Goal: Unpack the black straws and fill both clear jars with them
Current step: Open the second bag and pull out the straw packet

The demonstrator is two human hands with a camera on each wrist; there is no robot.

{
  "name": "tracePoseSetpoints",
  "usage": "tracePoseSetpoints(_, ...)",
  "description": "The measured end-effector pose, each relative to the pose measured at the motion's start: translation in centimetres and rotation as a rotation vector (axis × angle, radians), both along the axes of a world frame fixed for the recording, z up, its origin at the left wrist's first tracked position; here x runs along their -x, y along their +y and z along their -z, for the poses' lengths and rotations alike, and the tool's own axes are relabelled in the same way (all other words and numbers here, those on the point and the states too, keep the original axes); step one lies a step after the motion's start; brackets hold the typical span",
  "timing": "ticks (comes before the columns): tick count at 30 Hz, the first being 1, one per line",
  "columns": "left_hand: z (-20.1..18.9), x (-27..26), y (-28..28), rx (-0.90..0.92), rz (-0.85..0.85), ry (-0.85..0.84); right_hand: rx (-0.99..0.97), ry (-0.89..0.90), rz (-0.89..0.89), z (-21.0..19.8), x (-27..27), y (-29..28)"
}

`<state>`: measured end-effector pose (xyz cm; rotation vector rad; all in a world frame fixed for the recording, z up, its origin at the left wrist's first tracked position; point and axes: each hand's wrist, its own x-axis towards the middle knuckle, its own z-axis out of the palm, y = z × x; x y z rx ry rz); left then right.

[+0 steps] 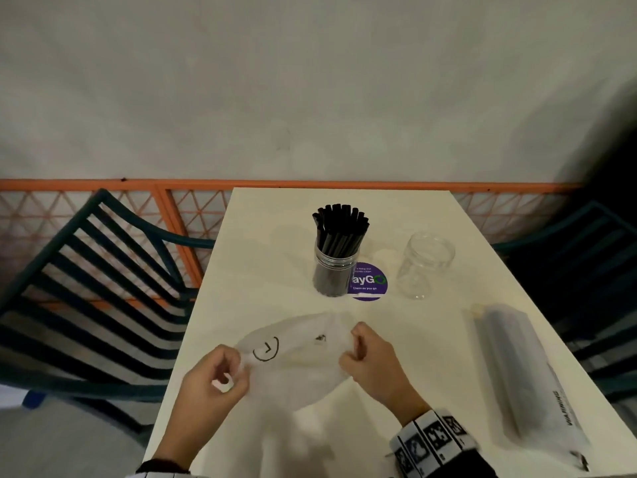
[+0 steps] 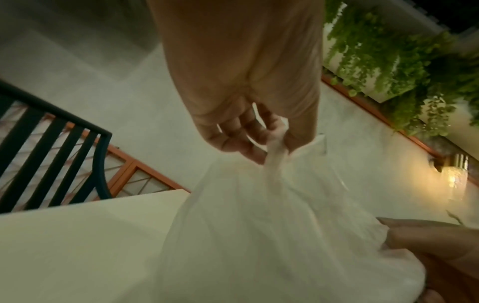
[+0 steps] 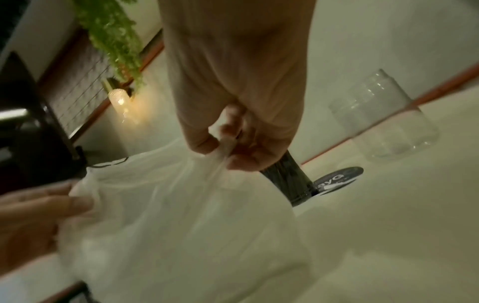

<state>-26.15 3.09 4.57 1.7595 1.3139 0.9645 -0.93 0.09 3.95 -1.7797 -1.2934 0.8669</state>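
A clear jar [image 1: 333,270] packed with black straws [image 1: 340,229] stands mid-table; its dark base [image 3: 293,180] shows behind my right hand. An empty clear jar [image 1: 425,267] [image 3: 383,119] stands to its right. A sealed translucent pack of straws [image 1: 520,370] lies along the table's right edge. Near the front, both hands stretch an empty translucent plastic bag [image 1: 296,360] [image 2: 259,235] [image 3: 181,215] between them. My left hand [image 1: 224,370] [image 2: 261,141] pinches its left edge, and my right hand [image 1: 355,346] [image 3: 225,151] pinches its right edge.
The white table [image 1: 262,257] carries a round purple sticker [image 1: 370,282] between the jars. Dark slatted chairs [image 1: 93,288] flank the table on both sides, with an orange lattice fence [image 1: 179,215] and a pale wall behind. A wall lamp [image 3: 120,100] glows under hanging plants.
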Motion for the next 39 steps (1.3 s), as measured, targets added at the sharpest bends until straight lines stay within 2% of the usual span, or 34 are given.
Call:
tracePoseSetpoints(3,-0.2,0.9,0.5,-0.245,-0.018,0.213,-0.077,-0.314,0.141,0.4,-0.5,-0.5)
tracePoseSetpoints(4,-0.1,0.9,0.6,-0.286,-0.033,0.266,-0.128,-0.407,0.168,0.7,-0.4,-0.8)
tracePoseSetpoints(6,0.3,0.7,0.3,-0.256,-0.126,0.277,-0.196,-0.498,0.153,1.4,-0.1,-1.2)
tracePoseSetpoints(8,1.3,0.7,0.1,-0.334,-0.141,0.291,-0.153,-0.552,0.062,1.9,0.2,-1.5)
tracePoseSetpoints(10,2.9,1.6,-0.1,-0.397,-0.07,0.328,0.001,-0.543,-0.162,2.7,-0.4,-2.3)
tracePoseSetpoints(12,4.7,2.5,-0.4,-0.326,0.0,0.372,0.175,-0.493,-0.41,2.6,-0.7,-3.5)
tracePoseSetpoints(13,5.3,2.9,-0.6,-0.263,0.036,0.393,0.183,-0.488,-0.466,2.4,-0.5,-3.7)
tracePoseSetpoints(16,7.3,3.9,-1.3,-0.05,0.19,0.426,0.144,-0.509,-0.482,2.6,1.2,-3.2)
tracePoseSetpoints(18,7.1,4.1,-1.6,0.012,0.288,0.521,0.165,-0.584,-0.477,4.2,2.7,-2.2)
tracePoseSetpoints(20,6.2,3.7,-1.4,-0.009,0.288,0.576,0.272,-0.686,-0.469,5.7,3.9,-1.5)
tracePoseSetpoints(22,4.5,1.9,-1.2,-0.128,0.224,0.52,0.409,-0.727,-0.5,8.1,4.7,-0.8)
tracePoseSetpoints(24,3.4,-0.6,-1.1,-0.211,0.233,0.498,0.38,-0.821,-0.505,9.4,5.5,-0.4)
tracePoseSetpoints(26,4.7,-2.8,-0.8,-0.247,0.306,0.664,0.341,-0.843,-0.478,9.1,5.8,-0.3)
tracePoseSetpoints(27,5.5,-3.2,-0.5,-0.194,0.359,0.797,0.337,-0.852,-0.465,8.9,6.0,-0.4)
tracePoseSetpoints(28,6.4,-3.2,-0.1,-0.094,0.406,0.914,0.371,-0.83,-0.472,8.9,6.0,-0.3)
tracePoseSetpoints(30,8.2,-3.2,0.5,0.093,0.448,1.029,0.428,-0.823,-0.541,9.5,5.2,-0.8)
tracePoseSetpoints(33,10.9,-1.3,1.0,0.156,0.449,1.112,0.464,-0.795,-0.576,10.6,4.8,-1.1)
tracePoseSetpoints(35,11.6,-0.9,1.3,0.19,0.444,1.117,0.37,-0.806,-0.603,9.7,4.1,-1.2)
tracePoseSetpoints(37,9.7,-1.7,1.5,0.221,0.474,1.189,0.24,-0.592,-0.636,7.9,2.7,-0.8)
tracePoseSetpoints(38,8.4,-2.2,1.7,0.208,0.491,1.164,0.197,-0.411,-0.621,6.8,1.6,-0.5)
tracePoseSetpoints(39,7.7,-2.6,1.8,0.167,0.473,1.091,0.21,-0.207,-0.527,5.5,0.2,-0.4)
